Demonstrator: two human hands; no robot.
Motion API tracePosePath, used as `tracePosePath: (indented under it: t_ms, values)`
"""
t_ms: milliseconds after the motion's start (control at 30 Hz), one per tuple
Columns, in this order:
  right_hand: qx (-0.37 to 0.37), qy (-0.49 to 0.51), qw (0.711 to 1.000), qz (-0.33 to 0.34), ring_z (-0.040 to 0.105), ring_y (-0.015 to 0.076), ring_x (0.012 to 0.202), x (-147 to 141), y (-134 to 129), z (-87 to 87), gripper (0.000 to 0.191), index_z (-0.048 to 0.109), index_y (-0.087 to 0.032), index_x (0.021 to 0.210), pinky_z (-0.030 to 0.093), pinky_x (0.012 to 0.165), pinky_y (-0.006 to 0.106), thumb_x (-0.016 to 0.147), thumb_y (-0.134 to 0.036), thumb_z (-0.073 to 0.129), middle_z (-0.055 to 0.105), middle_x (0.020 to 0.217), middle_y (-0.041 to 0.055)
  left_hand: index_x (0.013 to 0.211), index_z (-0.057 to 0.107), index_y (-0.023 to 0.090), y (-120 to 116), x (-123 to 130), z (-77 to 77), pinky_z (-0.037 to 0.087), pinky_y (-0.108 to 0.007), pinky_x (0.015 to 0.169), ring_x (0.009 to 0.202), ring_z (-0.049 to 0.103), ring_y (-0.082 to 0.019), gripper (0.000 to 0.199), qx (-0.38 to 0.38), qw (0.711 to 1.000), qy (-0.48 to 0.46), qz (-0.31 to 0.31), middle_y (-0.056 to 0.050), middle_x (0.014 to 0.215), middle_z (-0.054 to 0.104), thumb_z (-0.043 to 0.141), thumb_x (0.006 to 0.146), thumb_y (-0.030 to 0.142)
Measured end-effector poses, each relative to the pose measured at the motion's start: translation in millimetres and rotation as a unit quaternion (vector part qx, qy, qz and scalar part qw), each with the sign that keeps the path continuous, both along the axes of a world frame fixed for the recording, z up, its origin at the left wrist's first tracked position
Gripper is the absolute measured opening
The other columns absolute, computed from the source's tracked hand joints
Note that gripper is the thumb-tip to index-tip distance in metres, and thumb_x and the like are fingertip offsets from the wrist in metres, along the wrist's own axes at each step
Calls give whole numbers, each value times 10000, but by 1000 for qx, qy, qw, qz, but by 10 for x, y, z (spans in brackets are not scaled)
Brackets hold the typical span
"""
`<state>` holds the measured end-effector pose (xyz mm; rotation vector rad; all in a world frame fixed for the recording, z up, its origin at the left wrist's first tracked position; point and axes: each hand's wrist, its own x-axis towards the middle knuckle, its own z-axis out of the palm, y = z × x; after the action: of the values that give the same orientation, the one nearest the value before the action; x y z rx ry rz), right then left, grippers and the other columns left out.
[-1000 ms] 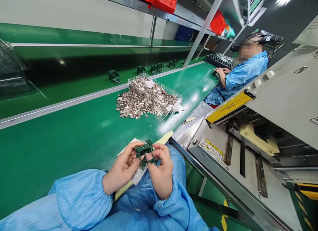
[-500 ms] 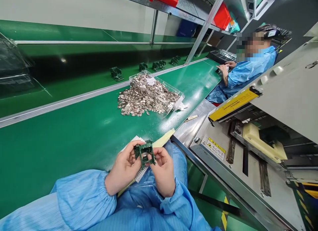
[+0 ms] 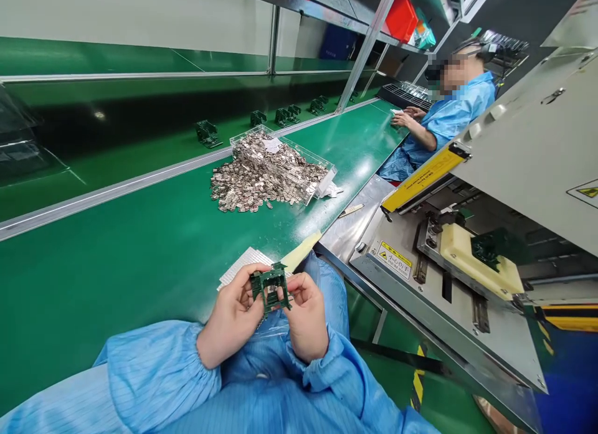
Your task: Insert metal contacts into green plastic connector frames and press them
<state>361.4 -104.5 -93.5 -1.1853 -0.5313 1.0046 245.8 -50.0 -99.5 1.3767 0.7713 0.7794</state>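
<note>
A long green bench [image 3: 107,266] runs away from the viewer, with a pale metal rail [image 3: 140,186] along its far side, a darker green surface beyond, and a plain off-white wall [image 3: 116,17] behind. Metal posts [image 3: 367,48] rise to an overhead shelf [image 3: 339,10], and the upper right recedes into dark grey. White glare lies across the bench top, a steel-topped stand [image 3: 341,235] adjoins it, and the green floor [image 3: 446,393] below carries yellow-and-black striped tape [image 3: 417,382].

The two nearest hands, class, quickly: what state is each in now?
Left hand: closed, holding the green frame.
Right hand: closed, holding its right side.
</note>
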Motion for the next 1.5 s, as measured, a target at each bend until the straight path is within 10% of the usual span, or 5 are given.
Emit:
tracePosePath:
  t_ms: [333,700,1200,1500]
  values:
    - [-37,5,998,-41,508,124,633,20,-370,-168,265,537,-181,724,443,571,229,692,-325,757,544,695,-10,1065,537,172,-181,25,53,538,-232,583,636,609,-134,360,-16,998,40,-35,-16,810,623,646,723,198]
    - [-67,-113,991,-17,538,143,619,276,-12,-701,454,593,-155,807,440,583,253,777,-608,602,588,666,20,975,505,157,433,396,-27,526,-217,670,749,625,-132,405,17,995,-58,85,-22,841,643,731,671,300]
    - [22,-304,951,-45,499,144,618,323,-29,-1027,275,562,-174,802,388,592,260,955,-366,436,526,659,4,1097,504,179,412,464,-197,477,-187,625,729,602,-116,382,72,989,27,127,-9,859,620,620,734,205]
    - [46,-393,918,-16,505,148,610,401,-91,-885,208,566,-173,798,386,585,268,946,-272,459,536,662,8,1111,510,189,394,461,-185,470,-194,609,666,594,-114,372,92,986,57,124,16,770,601,599,750,201]
